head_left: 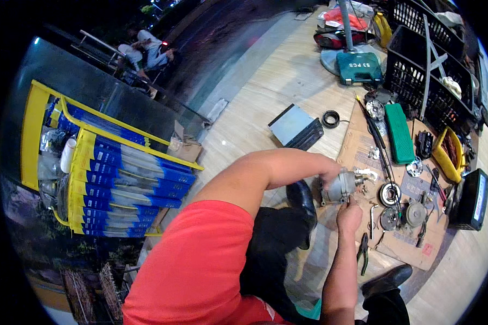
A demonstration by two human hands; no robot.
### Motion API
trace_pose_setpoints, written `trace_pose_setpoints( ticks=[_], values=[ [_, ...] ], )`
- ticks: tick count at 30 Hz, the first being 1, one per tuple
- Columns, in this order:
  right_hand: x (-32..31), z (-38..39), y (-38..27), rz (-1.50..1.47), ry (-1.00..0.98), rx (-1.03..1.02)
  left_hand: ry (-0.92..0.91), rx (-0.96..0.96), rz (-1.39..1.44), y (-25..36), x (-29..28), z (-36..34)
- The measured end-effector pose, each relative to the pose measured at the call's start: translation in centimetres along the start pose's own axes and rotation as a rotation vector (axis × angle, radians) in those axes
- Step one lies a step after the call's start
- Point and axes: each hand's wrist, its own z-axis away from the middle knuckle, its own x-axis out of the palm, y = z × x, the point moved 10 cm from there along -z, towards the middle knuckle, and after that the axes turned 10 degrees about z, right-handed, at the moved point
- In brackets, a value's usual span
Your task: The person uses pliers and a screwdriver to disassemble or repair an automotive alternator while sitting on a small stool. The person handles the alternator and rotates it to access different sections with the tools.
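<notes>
Between my hands is a grey metal compressor (337,188), its narrower shaft end pointing right, held over the left part of a cardboard sheet (382,246). My left hand (328,169) grips its upper left side, the fingers partly hidden. Against the lower edge of the housing, my right hand (350,215) is closed; whatever its fingers pinch is too small to make out. Right of the compressor lie a metal ring-shaped bearing or coil (389,194) and a round pulley-like disc (416,215). Pliers (363,254) and an L-shaped wrench (372,219) rest near my right hand.
A green case (399,134), a yellow tray (449,154) and a black box (470,200) stand on the right. Behind are black crates (412,65) and a teal toolbox (359,68). A car-stereo-like unit (295,127) lies ahead. A yellow rack (35,135) stands left.
</notes>
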Motion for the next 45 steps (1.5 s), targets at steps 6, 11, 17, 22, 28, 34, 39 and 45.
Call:
trace_pose_setpoints(
  ticks=[6, 11, 17, 22, 28, 34, 39, 45],
  values=[
    [0.3, 0.9, 2.4, -0.293, -0.193, 0.225, -0.081, 0.029, 0.741, -1.2, 5.2, -0.9],
    [2.7, -1.1, 4.1, -0.159, -0.080, 0.227, 0.362, -0.094, 0.395, -1.5, 3.6, -0.1],
    [0.4, -0.8, 7.1, -0.098, -0.119, 0.111, 0.541, -0.421, 0.216, 5.8, 3.5, 6.5],
    [0.7, -0.6, 6.5, -0.085, -0.111, 0.080, 0.596, -0.373, 0.200, 5.7, 2.9, 7.2],
    [0.7, -0.1, 6.0, -0.095, -0.024, 0.105, 0.637, -0.359, 0.207, 6.0, 2.9, 6.9],
    [0.6, 0.6, 6.8, -0.162, 0.007, 0.245, 0.670, -0.384, 0.233, 6.2, 3.6, 5.8],
    [1.5, 0.8, 8.7, -0.259, 0.019, 0.361, 0.694, -0.376, 0.211, 6.7, 3.7, 5.8],
    [3.3, 1.5, 10.5, -0.419, -0.051, 0.554, 0.696, -0.384, 0.196, 7.4, 3.5, 6.3]
  ],
)
